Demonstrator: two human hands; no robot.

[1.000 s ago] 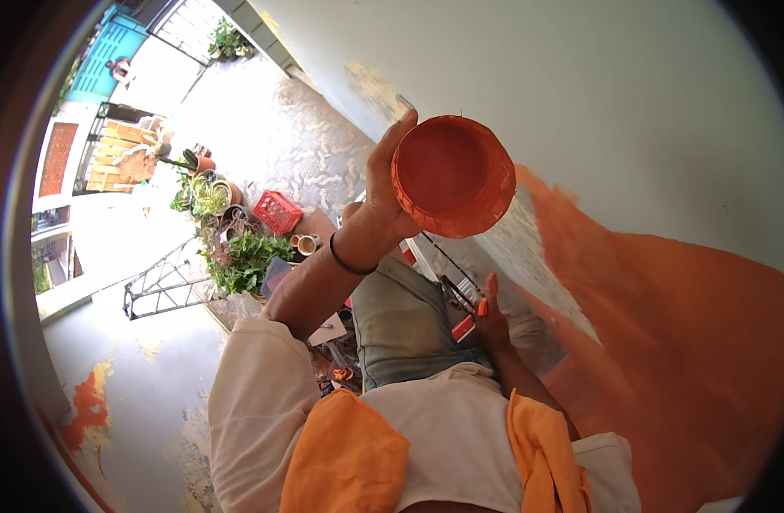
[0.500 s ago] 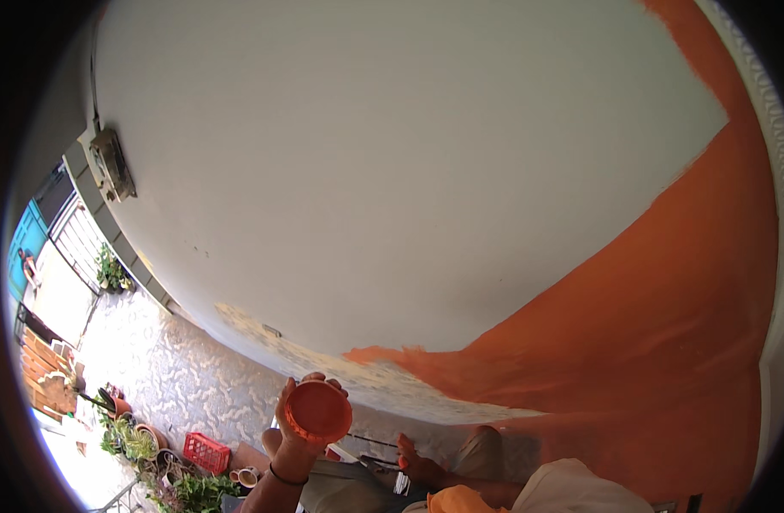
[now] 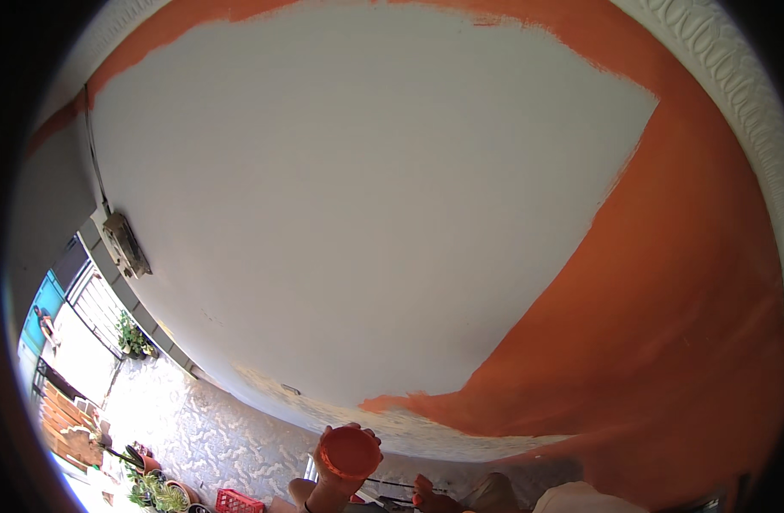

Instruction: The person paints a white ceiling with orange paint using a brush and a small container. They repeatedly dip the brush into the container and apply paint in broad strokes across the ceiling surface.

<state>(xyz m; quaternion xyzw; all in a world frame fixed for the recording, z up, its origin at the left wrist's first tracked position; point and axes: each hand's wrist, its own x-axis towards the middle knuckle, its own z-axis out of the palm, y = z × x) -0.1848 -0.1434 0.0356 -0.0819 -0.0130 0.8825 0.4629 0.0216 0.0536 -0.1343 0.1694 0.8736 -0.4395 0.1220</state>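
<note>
My left hand [image 3: 328,480] grips a round tub [image 3: 350,453] from below and around its side, fingers curled over the far rim. Orange paint coats the tub's inside and rim. Low in the picture, right of the tub, is my right hand [image 3: 433,498]. Its fingers look bent and carry orange smears; whatever they hold is hidden. Facing me is a large pale wall [image 3: 366,214], with an orange painted area [image 3: 665,282] along its right side and an orange band along its top edge.
A metal box [image 3: 125,246] with a cable is fixed at the wall's left. Patterned paving [image 3: 212,427] lies far below, with potted plants [image 3: 157,494] and a red crate [image 3: 238,502]. White moulding [image 3: 708,77] edges the upper right. A person [image 3: 46,327] is by the distant gate.
The view has tilted upward, bringing the orange top band into sight. My left hand and the tub now appear lower and further right; my right hand also sits lower in the picture.
</note>
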